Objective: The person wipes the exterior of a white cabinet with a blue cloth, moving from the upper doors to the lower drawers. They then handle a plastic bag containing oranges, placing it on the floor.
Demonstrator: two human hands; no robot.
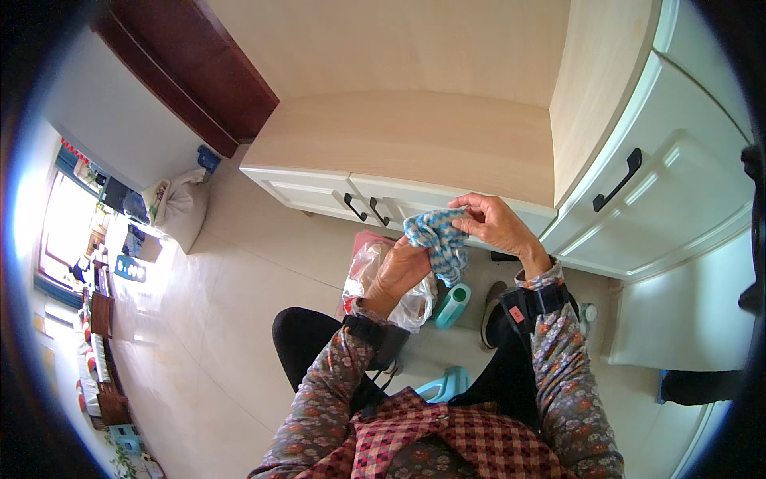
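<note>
A blue and white striped cloth (446, 242) hangs bunched between my two hands, in front of the low cabinet. Its fabric looks soft and knitted or plush. My left hand (402, 269) grips the cloth's left lower side. At its upper right corner, my right hand (494, 224) pinches it between thumb and fingers. Below the cloth, on the floor, sits a clear plastic bag (413, 305) with contents I cannot make out. Beside the bag is a teal bottle with a green cap (453, 305).
A low cabinet with a wood-toned top (407, 141) and black-handled white doors (299, 190) stands ahead. A tall white cabinet door (664, 197) rises at right. Between my legs is a light-blue plastic object (446, 383). A stuffed white sack (182, 206) leans at far left.
</note>
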